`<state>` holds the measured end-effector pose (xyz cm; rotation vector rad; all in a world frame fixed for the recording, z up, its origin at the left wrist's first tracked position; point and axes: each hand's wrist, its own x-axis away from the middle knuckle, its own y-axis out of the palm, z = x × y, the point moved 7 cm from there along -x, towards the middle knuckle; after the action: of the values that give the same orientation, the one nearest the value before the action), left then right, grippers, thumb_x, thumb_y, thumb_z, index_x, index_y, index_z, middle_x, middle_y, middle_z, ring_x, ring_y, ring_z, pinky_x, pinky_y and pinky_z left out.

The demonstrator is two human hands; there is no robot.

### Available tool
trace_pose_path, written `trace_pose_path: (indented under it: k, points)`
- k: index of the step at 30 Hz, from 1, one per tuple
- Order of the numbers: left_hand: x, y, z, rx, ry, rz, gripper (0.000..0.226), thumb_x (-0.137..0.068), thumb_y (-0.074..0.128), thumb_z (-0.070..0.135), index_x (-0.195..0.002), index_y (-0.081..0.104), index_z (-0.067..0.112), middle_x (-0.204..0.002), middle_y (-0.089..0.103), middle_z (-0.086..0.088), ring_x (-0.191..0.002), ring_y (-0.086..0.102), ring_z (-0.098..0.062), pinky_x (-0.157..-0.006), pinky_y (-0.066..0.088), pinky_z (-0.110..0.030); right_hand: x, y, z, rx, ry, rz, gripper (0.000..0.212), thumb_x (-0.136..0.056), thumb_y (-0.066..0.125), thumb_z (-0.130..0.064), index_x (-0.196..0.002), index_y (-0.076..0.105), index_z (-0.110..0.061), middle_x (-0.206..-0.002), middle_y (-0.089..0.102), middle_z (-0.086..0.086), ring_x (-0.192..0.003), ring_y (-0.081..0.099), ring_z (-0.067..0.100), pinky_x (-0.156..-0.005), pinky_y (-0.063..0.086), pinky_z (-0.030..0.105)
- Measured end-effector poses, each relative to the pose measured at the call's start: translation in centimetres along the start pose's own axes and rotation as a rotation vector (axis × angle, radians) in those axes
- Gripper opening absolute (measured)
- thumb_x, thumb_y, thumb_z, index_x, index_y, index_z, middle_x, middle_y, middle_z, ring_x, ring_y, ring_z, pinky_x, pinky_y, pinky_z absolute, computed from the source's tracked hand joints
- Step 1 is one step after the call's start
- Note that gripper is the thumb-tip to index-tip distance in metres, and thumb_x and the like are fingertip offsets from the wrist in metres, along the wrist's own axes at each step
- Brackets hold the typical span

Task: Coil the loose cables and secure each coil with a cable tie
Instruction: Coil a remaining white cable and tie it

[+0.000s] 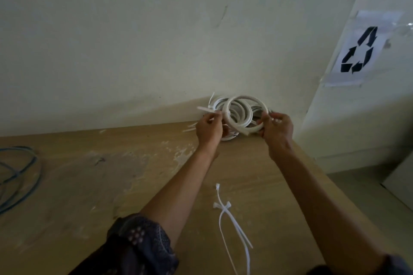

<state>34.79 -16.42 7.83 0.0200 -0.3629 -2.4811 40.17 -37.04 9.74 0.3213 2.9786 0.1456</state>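
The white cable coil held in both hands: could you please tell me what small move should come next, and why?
Probably pull the cable tie leftward to cinch it: the left hand pinches its tail beside the white cable coil, and the right hand holds the coil's opposite side.

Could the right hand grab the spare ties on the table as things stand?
Probably, but not at once. The ties lie bare on the table between the forearms, nothing over them, yet the right hand grips the coil and would have to let go first.
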Motion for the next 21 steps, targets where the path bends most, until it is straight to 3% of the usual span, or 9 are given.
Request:
trace_pose_path:
  k: [4, 6, 8, 11, 14, 17, 21]
  points:
    - [-1.0, 2.3, 1.9, -0.094, 0.033, -0.135, 0.016, -0.099, 0.062, 0.016, -0.098, 0.074, 0.006, -0.077, 0.069, -0.009, -0.055, 0.06, -0.014, -0.051, 0.053, -0.025, -5.8, -0.1, 0.3, 0.037, 0.047, 0.042, 0.02, -0.096, 0.068, -0.024, -0.11, 0.058, -0.013, -0.082, 0.075, 0.01, -0.061, 0.063, 0.016, -0.056, 0.051, 0.03]
    - [-1.3, 2.6, 2.5, -0.378, 0.214, -0.193, 0.022, -0.097, 0.064, 0.019, -0.114, 0.074, 0.007, -0.088, 0.072, -0.005, -0.068, 0.065, -0.012, -0.065, 0.057, -0.026, -7.7, -0.5, 1.2, 0.057, 0.069, 0.105, 0.019, -0.094, 0.07, -0.028, -0.106, 0.061, -0.018, -0.09, 0.077, 0.012, -0.07, 0.067, 0.019, -0.072, 0.058, 0.037]
    - [-0.4, 2.2, 2.4, -0.668, 0.473, -0.241, 0.025, -0.096, 0.066, 0.022, -0.117, 0.072, 0.01, -0.098, 0.073, -0.002, -0.084, 0.066, -0.01, -0.08, 0.056, -0.027, -8.4, -1.3, 2.2, 0.162, 0.097, 0.19, 0.019, -0.092, 0.071, -0.031, -0.107, 0.069, -0.019, -0.106, 0.074, 0.017, -0.09, 0.071, 0.028, -0.091, 0.058, 0.042]
    - [1.2, 0.4, 0.9, -0.896, 0.76, -0.309, 0.039, -0.095, 0.058, 0.038, -0.124, 0.067, 0.012, -0.116, 0.065, -0.003, -0.105, 0.061, -0.014, -0.089, 0.053, -0.03, -8.1, -1.6, 3.4, 0.335, 0.102, 0.191, 0.031, -0.093, 0.069, -0.023, -0.117, 0.072, -0.004, -0.115, 0.069, 0.024, -0.111, 0.064, 0.038, -0.099, 0.051, 0.038]
    - [0.9, -1.5, -1.7, -1.074, 0.752, -0.419, 0.058, -0.093, 0.049, 0.05, -0.137, 0.06, 0.015, -0.135, 0.056, -0.006, -0.126, 0.051, -0.021, -0.103, 0.046, -0.038, -7.8, -1.4, 4.3, 0.345, 0.069, 0.171, 0.041, -0.089, 0.072, -0.028, -0.124, 0.068, -0.007, -0.12, 0.065, 0.023, -0.113, 0.062, 0.036, -0.104, 0.049, 0.042]
    - [0.7, -3.2, -2.9, -1.138, 0.681, -0.421, 0.055, -0.09, 0.055, 0.041, -0.138, 0.059, 0.014, -0.141, 0.054, -0.008, -0.131, 0.05, -0.027, -0.108, 0.044, -0.045, -7.2, -1.0, 3.9, 0.401, 0.034, 0.152, 0.05, -0.094, 0.068, -0.038, -0.133, 0.061, -0.008, -0.133, 0.058, 0.019, -0.118, 0.058, 0.032, -0.104, 0.044, 0.036]
    - [0.7, -5.2, -2.9, -1.145, 0.674, -0.417, 0.048, -0.097, 0.062, 0.031, -0.141, 0.056, 0.012, -0.142, 0.052, -0.007, -0.13, 0.049, -0.023, -0.109, 0.041, -0.035, -7.1, -2.1, 3.9, 0.42, 0.046, 0.198, 0.06, -0.099, 0.058, -0.043, -0.144, 0.047, -0.005, -0.146, 0.044, 0.018, -0.13, 0.048, 0.034, -0.107, 0.038, 0.036]
